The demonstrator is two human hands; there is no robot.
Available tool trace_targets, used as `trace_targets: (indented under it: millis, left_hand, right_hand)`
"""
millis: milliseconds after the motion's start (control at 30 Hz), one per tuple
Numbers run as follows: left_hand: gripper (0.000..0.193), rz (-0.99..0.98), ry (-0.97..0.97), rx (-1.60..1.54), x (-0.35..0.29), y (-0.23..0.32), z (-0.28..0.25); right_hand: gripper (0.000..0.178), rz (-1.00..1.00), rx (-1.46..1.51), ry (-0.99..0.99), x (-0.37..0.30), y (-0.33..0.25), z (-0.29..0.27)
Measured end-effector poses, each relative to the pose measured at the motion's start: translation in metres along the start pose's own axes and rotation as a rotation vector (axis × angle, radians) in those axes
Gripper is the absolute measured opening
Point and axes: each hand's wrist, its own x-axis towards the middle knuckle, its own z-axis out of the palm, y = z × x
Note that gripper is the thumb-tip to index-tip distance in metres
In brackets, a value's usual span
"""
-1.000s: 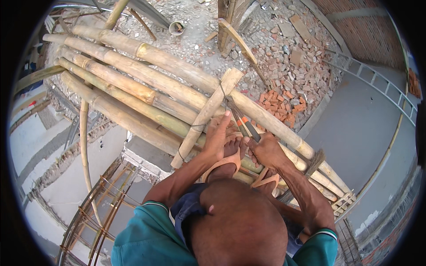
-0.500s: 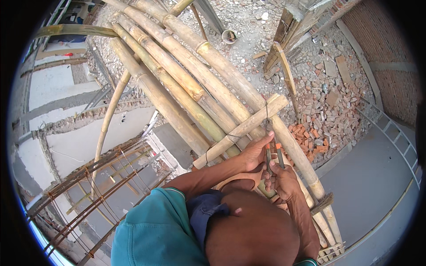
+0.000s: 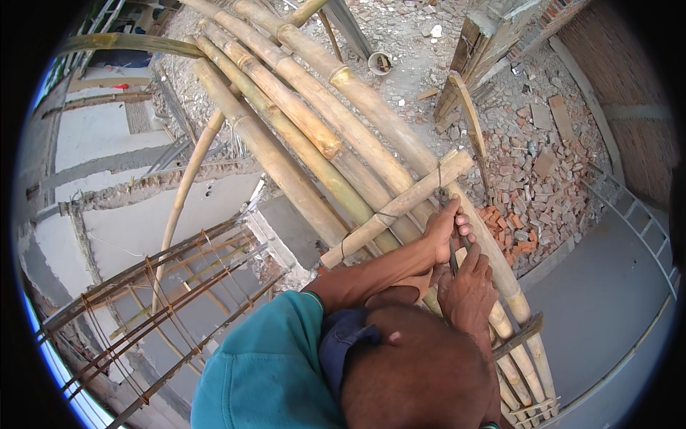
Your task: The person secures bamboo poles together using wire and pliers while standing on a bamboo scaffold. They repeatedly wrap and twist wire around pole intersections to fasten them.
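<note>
A short bamboo crosspiece (image 3: 400,207) lies across several long bamboo poles (image 3: 343,121), bound with dark tie wire (image 3: 440,175). Just below its right-hand lashing, my left hand (image 3: 444,230) is closed with its fingers curled. What those fingers grip is mostly hidden. My right hand (image 3: 468,286), lower and slightly to the right, is closed around the dark handles of a pair of pincers (image 3: 454,259). Only part of this tool shows between my hands, and its jaws are covered. Both hands are over the bamboo poles near the crosspiece.
Broken bricks (image 3: 543,186) and rubble lie to the right, beside a ladder (image 3: 636,207) and a brick wall (image 3: 622,86). A white bucket (image 3: 379,63) stands at the far side. At left is a rusty rebar frame (image 3: 153,300); a wooden post (image 3: 468,114) rises beyond the poles.
The view has shifted a little. My left fingers have curled in where the thumb was raised, and my right hand has moved up over the pincers, hiding their orange bands.
</note>
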Motion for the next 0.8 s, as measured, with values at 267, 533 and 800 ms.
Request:
trace_targets:
  millis: [267, 533, 800]
  left_hand:
    - [0.036, 0.100, 0.194, 0.169, 0.001, -0.007, 0.014]
    - [0.039, 0.144, 0.227, 0.214, 0.002, -0.011, 0.014]
    - [0.039, -0.053, 0.241, 0.360, -0.014, 0.011, 0.021]
  right_hand:
    - [0.060, 0.121, 0.105, -0.163, 0.008, 0.024, 0.017]
    - [0.058, 0.116, 0.168, -0.124, 0.003, 0.038, 0.033]
    - [0.046, 0.057, 0.336, -0.092, 0.007, 0.039, 0.028]
